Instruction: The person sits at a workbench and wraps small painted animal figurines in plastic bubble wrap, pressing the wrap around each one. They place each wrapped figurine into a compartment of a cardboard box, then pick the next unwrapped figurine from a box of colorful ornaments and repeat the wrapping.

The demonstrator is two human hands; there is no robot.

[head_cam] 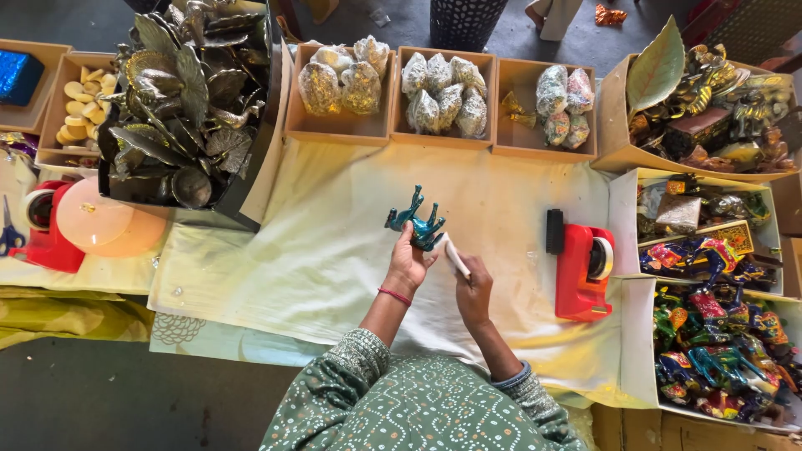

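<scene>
Your left hand [408,266] has its fingers closed around a small teal animal figurine [416,221], holding it up above the cream cloth [334,242] that covers the desk, roughly at the middle of the work area. The figurine is tipped so its legs point up and to the right. Your right hand [474,292] sits just beside the left, its fingers wrapped narrowly around a short white stick-like tool [456,257]; the tool's upper end comes close to the figurine's underside, though you cannot tell whether the two touch. A red thread bracelet [394,296] circles your left wrist.

To your right on the cloth stands a red tape dispenser [579,269], near your right hand but apart from it. A second red tape dispenser [46,230] stands far to your left, with a pale pink round plate [104,221] lying against it. Beyond your hands, three cardboard trays [443,134] hold figurines wrapped in clear plastic [443,96]. A black crate [251,150] at upper left is heaped with dull metal leaves and ornaments [184,92]. Open boxes along the right edge hold brightly painted figurines [718,351], and a tray at far left holds pale yellow discs [83,100].
</scene>
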